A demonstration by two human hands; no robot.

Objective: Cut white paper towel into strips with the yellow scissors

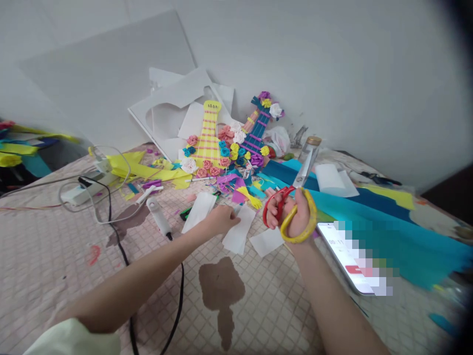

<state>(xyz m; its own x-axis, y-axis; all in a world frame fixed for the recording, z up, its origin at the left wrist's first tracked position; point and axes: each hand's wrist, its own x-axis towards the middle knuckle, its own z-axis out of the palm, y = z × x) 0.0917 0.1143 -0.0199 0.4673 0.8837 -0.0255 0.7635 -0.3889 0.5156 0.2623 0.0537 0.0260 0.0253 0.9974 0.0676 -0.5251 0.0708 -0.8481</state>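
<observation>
My right hand (295,214) is closed around a pair of scissors (305,211) with one red and one yellow handle loop. The metal blades point up and away, in front of a corked glass jar. My left hand (222,219) has its fingers curled down at the upper edge of a white paper strip (239,234); whether they grip it is hidden. Another white strip (201,209) lies to the left of this hand, and a white piece (266,241) lies below the scissors. Yellow crepe paper (251,198) sits between the hands, farther back.
Behind stand a yellow paper guitar (210,140) and a blue one (256,130) with paper flowers. A glue gun (158,218) and its black cable lie left, near a power strip (86,187). A phone (347,259) and teal crepe paper (402,236) lie right.
</observation>
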